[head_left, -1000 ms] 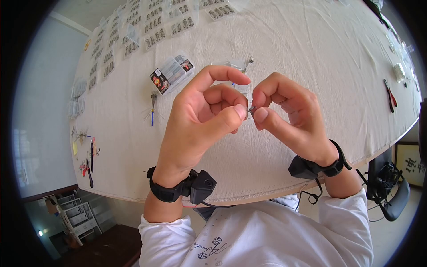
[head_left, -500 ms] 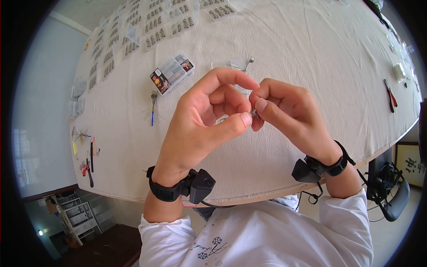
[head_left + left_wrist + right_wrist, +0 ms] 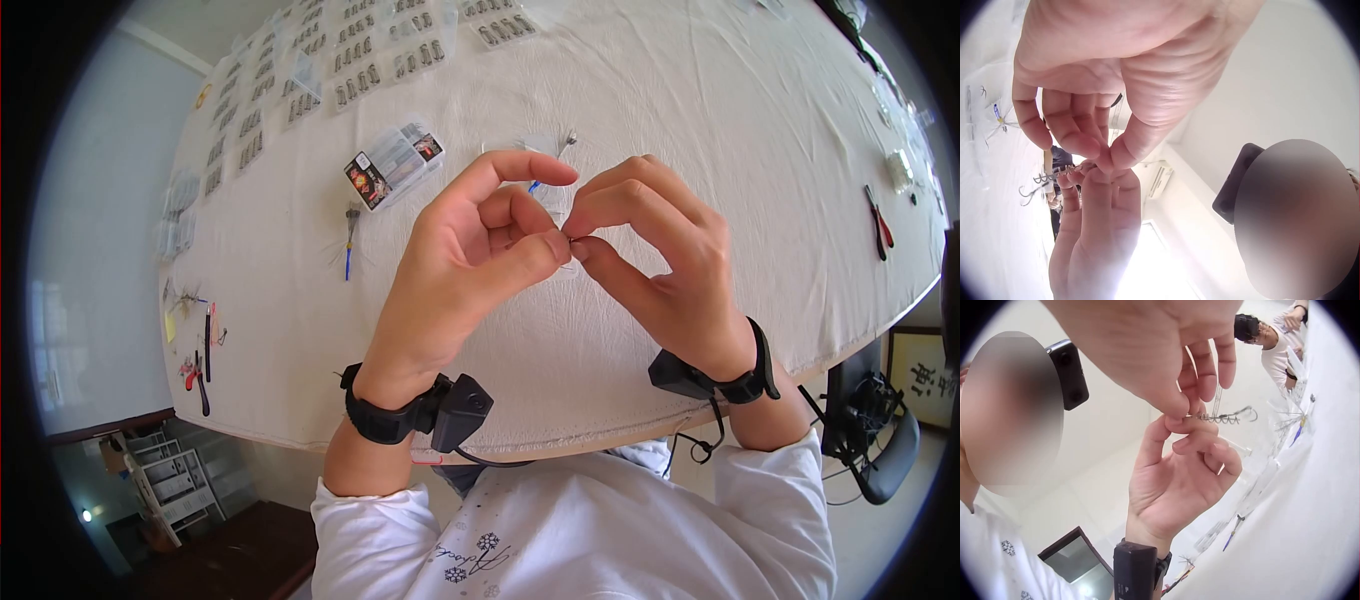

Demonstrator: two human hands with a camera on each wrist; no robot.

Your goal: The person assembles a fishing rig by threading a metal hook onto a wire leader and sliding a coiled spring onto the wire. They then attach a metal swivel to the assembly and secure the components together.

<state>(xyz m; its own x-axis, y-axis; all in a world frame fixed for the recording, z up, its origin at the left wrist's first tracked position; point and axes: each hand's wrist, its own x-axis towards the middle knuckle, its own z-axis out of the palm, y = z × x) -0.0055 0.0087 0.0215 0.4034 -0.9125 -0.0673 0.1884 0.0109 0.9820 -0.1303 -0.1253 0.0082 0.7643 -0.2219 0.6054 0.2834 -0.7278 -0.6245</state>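
In the head view both hands meet over the middle of the table, their fingertips together. My left hand (image 3: 440, 260) pinches one end of a small metal piece between thumb and fingers, with the index finger arched above. From the other side, the right hand (image 3: 670, 250) pinches it with thumb and fingertips. Both wrist views show the piece as a fishing hook with a wire coil spring (image 3: 1222, 419), sticking out past the fingers. Its curved hook (image 3: 1025, 195) hangs at the outer end in the left wrist view. Fingertips hide the pinched end.
A clear plastic box (image 3: 400, 175) with a dark label lies beyond the left hand. Near it is a wire bundle with a blue stem (image 3: 350, 245). Rows of packed metal pieces (image 3: 357, 85) fill the far left. Pliers (image 3: 878, 225) lie at right, more tools (image 3: 198, 380) at left.
The right hand has shifted its grip: its fingers are now straighter and its thumb lower, at the left fingertips. The left hand keeps its pinch. The head view has shifted slightly.
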